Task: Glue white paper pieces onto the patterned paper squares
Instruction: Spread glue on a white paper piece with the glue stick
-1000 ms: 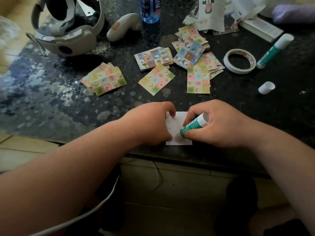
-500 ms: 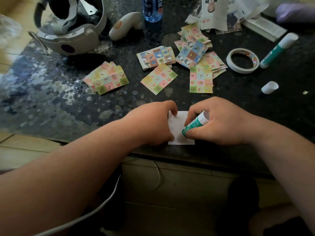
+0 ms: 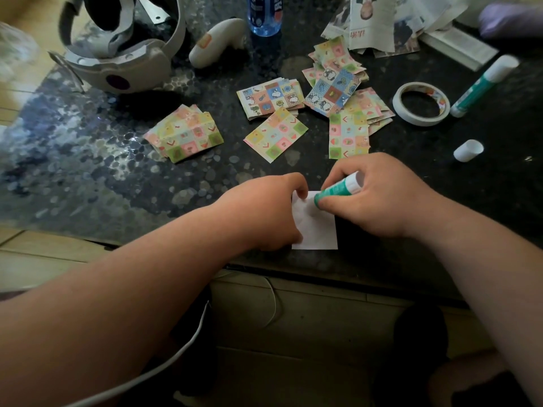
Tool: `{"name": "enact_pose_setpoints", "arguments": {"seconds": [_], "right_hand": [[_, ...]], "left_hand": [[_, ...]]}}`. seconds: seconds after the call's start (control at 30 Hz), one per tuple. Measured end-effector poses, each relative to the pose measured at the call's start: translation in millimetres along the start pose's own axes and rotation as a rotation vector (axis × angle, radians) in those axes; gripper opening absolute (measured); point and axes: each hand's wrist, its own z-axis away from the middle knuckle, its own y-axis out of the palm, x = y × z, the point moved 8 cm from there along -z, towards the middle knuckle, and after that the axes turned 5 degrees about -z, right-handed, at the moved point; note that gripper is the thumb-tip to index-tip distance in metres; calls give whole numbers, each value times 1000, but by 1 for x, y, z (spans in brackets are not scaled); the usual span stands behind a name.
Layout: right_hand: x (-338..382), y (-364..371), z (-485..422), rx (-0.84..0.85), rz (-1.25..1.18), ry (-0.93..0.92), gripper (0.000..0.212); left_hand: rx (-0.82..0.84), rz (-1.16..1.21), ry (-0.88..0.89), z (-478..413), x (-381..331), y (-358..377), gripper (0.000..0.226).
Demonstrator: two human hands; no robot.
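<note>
— Our right hand (image 3: 379, 201) is closed tight round the glue stick (image 3: 338, 190). Fingers and thumb wrap the green barrel, and the tip is down on the white paper piece (image 3: 316, 230), near its top edge.

— And our left hand (image 3: 264, 212)?

— Curled too. It pins the sheet's left side to the surface (image 3: 117, 183), with one fingertip on the top-left corner. Our two hands almost meet over the paper.

— Where does the paper lie?

— Flat, close to the surface's front edge, with its lower edge just short of the drop. Its lower right part is uncovered.

— How much room do we have?

— There is bare dark surface to the left of our left forearm and to the right of our right wrist. Ahead it is tighter. A strip of patterned paper squares (image 3: 348, 136) ends just beyond our right knuckles. A single square (image 3: 276, 135) lies near it, and a fanned stack (image 3: 188, 136) sits further left.

— Further out?

— To the right are a loose white cap (image 3: 468, 150), a tape roll (image 3: 421, 104) and a second glue stick (image 3: 482, 86), all well apart from our hands. At the back are a headset (image 3: 123, 63), a controller (image 3: 216, 42), a bottle (image 3: 264, 13) and printed papers (image 3: 379, 22).
</note>
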Motion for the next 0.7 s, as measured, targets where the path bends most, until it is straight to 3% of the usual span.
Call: {"name": "enact_pose_setpoints", "arguments": {"seconds": [0.07,0.23,0.53,0.7], "right_hand": [[0,-4,-1,-57,-14,2,13],[2,3,-2,94,52,9,14],[-8,-26,-5,-165,-52,39,14],[-3,-23,4,-13,-144,-25,12]], "left_hand": [[-1,-2,-2,0,0,0,62],[-9,-7,-16,1,2,0,67],[6,-2,-17,3,3,-1,69],[14,-4,-7,3,3,-1,72]]}}
